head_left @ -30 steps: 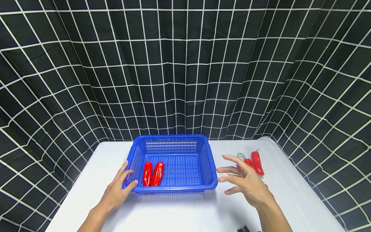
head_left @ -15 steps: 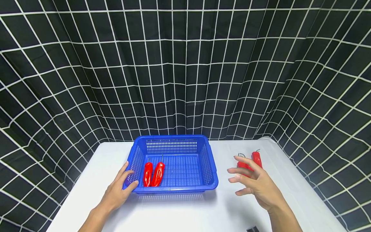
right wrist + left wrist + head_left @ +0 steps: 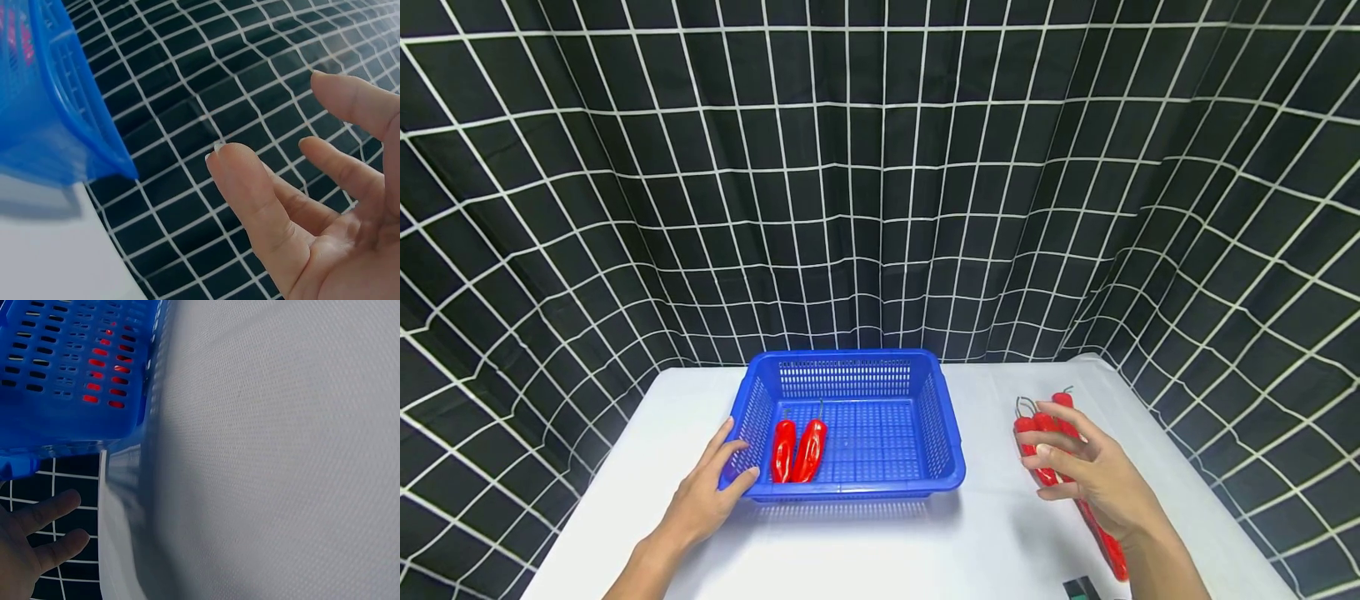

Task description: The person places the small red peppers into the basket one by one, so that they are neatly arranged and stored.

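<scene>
A blue plastic basket [image 3: 852, 485] sits on the white table. Two red peppers [image 3: 809, 450] lie side by side in its left part. My left hand [image 3: 700, 492] rests on the basket's left front corner, thumb and fingers at the rim; in the left wrist view two of its fingers [image 3: 65, 545] stretch out straight beside the basket. On the right side of the table lie several more red peppers [image 3: 1027, 433] with thin stems. My right hand [image 3: 1097, 471] is over them with fingers spread and slightly bent, partly hiding them. Nothing is between its fingers in the right wrist view.
A white cloth covers the table [image 3: 880, 554]. Black curtains [image 3: 880, 192] with a white grid stand behind it and at both sides. A small dark object [image 3: 1081, 588] shows at the bottom edge near my right wrist. Between basket and right-hand peppers lies a strip of table.
My right hand has moved rightward from beside the basket's right edge to over the peppers on the table. The left hand, basket and the peppers inside it look nearly unchanged.
</scene>
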{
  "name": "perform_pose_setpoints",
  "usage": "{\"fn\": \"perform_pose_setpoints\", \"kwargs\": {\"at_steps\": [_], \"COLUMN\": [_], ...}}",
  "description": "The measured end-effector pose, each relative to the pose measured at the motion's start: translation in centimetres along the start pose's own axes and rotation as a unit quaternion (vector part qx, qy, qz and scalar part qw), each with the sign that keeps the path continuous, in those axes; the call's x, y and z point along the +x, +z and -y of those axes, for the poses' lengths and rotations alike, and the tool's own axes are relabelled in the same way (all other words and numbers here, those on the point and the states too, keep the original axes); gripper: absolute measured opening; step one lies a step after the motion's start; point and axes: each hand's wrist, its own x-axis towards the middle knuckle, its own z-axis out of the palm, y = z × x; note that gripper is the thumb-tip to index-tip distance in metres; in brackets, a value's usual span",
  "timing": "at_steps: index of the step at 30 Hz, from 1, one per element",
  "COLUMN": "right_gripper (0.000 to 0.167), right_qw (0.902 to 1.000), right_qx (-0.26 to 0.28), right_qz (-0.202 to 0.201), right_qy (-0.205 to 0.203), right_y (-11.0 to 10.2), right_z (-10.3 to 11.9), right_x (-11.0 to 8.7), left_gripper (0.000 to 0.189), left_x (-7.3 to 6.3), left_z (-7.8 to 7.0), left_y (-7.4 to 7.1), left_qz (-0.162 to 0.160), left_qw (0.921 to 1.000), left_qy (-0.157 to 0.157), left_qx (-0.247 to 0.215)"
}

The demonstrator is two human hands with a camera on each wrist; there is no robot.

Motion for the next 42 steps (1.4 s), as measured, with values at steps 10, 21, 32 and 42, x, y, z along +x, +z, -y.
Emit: {"fn": "perform_pose_setpoints", "kwargs": {"at_steps": [10, 21, 32, 42], "right_gripper": [0.073, 0.076, 0.087, 0.088], "right_qw": [0.9988, 0.9955, 0.9889, 0.9831], "right_qx": [-0.027, -0.066, -0.116, -0.143], "right_qz": [-0.027, -0.042, -0.046, -0.047], "right_qy": [0.032, 0.054, 0.081, 0.104], "right_y": [-1.5, -3.3, -5.1, -6.7], "right_z": [-0.6, -1.9, -3.4, -4.2], "right_x": [0.2, 0.0, -0.5, -0.7], "left_gripper": [0.049, 0.048, 0.047, 0.048], "left_x": [0.0, 0.0, -0.1, 0.0], "left_z": [0.0, -0.1, -0.1, -0.3], "left_y": [0.1, 0.0, 0.0, -0.1], "left_qz": [0.003, 0.001, 0.001, -0.007], "left_qw": [1.0000, 1.0000, 1.0000, 0.9999], "left_qy": [-0.007, 0.000, -0.001, 0.007], "left_qx": [0.001, 0.003, 0.001, 0.006]}}
